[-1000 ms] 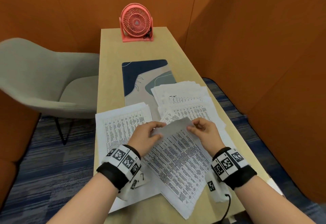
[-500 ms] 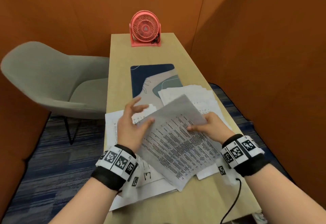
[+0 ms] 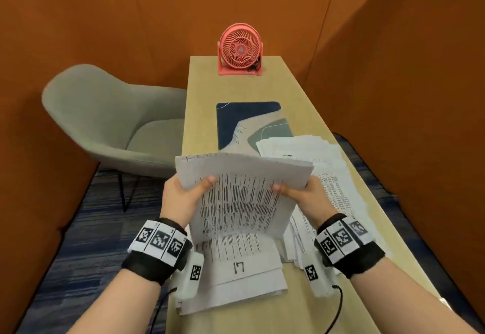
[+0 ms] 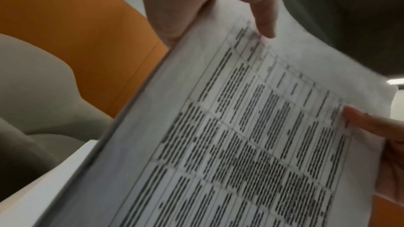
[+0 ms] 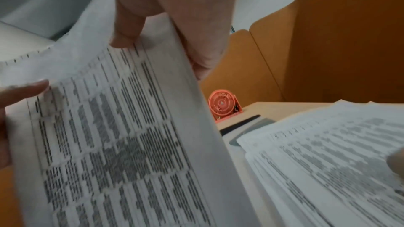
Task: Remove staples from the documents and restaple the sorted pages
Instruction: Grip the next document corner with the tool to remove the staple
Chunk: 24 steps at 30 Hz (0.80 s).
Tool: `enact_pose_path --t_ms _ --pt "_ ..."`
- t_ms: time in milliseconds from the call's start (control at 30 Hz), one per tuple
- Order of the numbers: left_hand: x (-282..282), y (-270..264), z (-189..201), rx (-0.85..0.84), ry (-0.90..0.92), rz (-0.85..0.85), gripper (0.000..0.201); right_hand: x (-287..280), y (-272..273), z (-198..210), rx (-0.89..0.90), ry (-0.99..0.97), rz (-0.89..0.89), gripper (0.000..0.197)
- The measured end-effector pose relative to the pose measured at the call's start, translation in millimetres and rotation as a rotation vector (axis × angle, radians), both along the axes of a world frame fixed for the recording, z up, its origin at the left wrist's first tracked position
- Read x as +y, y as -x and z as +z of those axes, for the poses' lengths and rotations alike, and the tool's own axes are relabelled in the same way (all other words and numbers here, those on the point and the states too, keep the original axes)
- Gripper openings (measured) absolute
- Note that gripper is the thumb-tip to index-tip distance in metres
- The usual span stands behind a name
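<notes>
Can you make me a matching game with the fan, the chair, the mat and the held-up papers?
Things:
1. fan
2. chair
3. desk mat
4. held pages

Places:
A. left of the table, on the floor
B. gripped by left hand and right hand
C. far end of the table
D. flat mid-table, partly under spread papers

Pairs: 1-C, 2-A, 3-D, 4-B

A pink fan (image 3: 240, 52) stands at the desk's (image 3: 202, 113) far edge, a patterned mat (image 3: 246, 121) mid-desk, a grey chair (image 3: 105, 121) beside its left edge.
</notes>
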<state>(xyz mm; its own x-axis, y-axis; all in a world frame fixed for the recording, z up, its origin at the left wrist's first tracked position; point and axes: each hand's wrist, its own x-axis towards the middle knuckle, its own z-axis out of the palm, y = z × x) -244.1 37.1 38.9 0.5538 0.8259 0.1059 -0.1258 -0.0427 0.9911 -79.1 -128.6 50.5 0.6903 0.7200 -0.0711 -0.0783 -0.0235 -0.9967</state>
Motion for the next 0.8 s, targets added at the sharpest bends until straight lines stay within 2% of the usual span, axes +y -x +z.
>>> enact_pose_path --t_ms 100,300,533,633,700,800 --pt "-1 0 -6 0.011 0.038 0.015 0.018 8 3 -4 0.017 0.029 -0.012 0.023" --pt "4 -3 4 -0.090 0.041 0.049 0.021 9 -2 7 0.001 -0.050 -0.053 0.021" --pt "0 -11 -11 0.019 0.137 0.019 0.014 13 -6 -18 0.046 0.136 -0.046 0.023" --pt "4 -15 -7 0.073 0.145 0.040 0.010 13 -17 -12 0.087 0.193 -0.039 0.035" --pt "4 -19 -7 0.212 0.079 0.083 0.023 9 -24 -9 0.093 0.248 -0.006 0.031" --pt "-1 -28 -7 0.467 -0.131 0.189 0.078 0 -29 -13 0.087 0.357 0.028 0.032"
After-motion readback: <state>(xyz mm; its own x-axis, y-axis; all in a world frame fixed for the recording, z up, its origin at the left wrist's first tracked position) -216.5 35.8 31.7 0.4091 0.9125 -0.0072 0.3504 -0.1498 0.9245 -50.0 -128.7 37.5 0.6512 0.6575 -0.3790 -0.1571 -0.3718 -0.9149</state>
